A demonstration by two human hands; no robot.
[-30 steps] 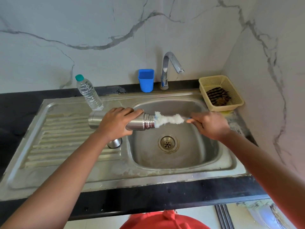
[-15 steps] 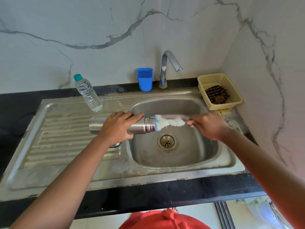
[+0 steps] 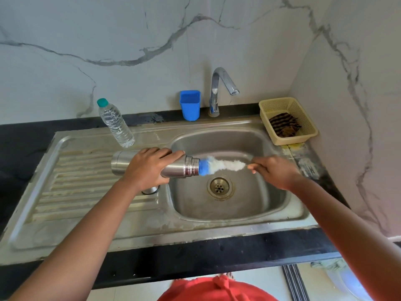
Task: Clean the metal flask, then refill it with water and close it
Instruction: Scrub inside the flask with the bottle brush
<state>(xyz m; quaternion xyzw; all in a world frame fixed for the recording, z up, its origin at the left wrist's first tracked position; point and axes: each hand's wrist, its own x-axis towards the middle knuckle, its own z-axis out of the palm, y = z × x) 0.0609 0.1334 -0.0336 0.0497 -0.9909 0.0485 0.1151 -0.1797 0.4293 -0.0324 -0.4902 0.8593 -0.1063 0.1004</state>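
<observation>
My left hand (image 3: 149, 168) grips the metal flask (image 3: 180, 168) around its middle and holds it on its side, with the open mouth pointing right over the sink basin (image 3: 227, 205). A bottle brush (image 3: 221, 165) with white bristles and a blue band sticks out of the mouth. Its thin handle is pinched by my right hand (image 3: 275, 171), which hangs over the basin. A round metal cap (image 3: 150, 189) lies on the drainboard, half hidden under my left wrist.
A plastic water bottle (image 3: 116, 124) with a teal lid stands at the back of the drainboard (image 3: 76, 181). Behind the basin are a blue cup (image 3: 190, 105) and the tap (image 3: 219, 90). At the back right a yellow basket (image 3: 288, 120) holds a striped scrubber.
The brush has come further out of the flask's mouth, and its blue band now shows. Both hands stay in about the same place.
</observation>
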